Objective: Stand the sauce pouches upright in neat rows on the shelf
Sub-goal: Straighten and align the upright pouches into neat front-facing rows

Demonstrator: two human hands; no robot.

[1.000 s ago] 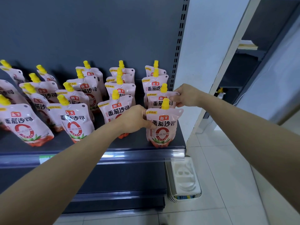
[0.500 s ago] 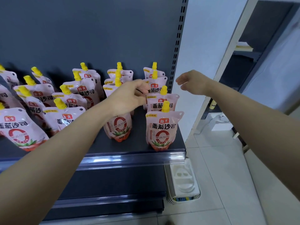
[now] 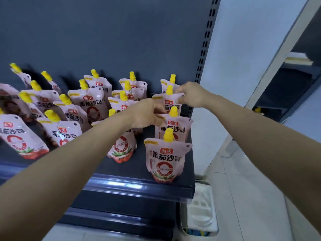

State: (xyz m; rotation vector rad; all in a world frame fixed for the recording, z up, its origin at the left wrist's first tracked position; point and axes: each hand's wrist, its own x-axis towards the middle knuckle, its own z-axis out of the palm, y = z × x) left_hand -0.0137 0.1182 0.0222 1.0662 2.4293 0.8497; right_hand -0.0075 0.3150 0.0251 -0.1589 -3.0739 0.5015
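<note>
Several pink sauce pouches with yellow caps stand in rows on the dark shelf [image 3: 139, 184]. In the rightmost row, the front pouch [image 3: 165, 160] stands upright at the shelf's edge, with a second pouch [image 3: 180, 126] behind it. My right hand [image 3: 192, 96] pinches the top right corner of the third pouch [image 3: 169, 103] in that row. My left hand [image 3: 145, 113] grips the left edge of the same pouch, its fingers curled. A fourth pouch [image 3: 171, 82] stands behind, mostly hidden. My left forearm covers part of the neighbouring pouch [image 3: 122, 148].
The shelf's dark back panel [image 3: 104, 40] rises behind the rows, with a slotted upright [image 3: 204, 49] at its right end. A white moulded tray [image 3: 199, 211] lies on the tiled floor beside the shelf. Another dark shelving unit [image 3: 286, 87] stands at the right.
Both hands left the front pouches and reached deeper into the rightmost row. The right hand, free in the air half a second ago, now pinches the third pouch's corner; the left grips its other side.
</note>
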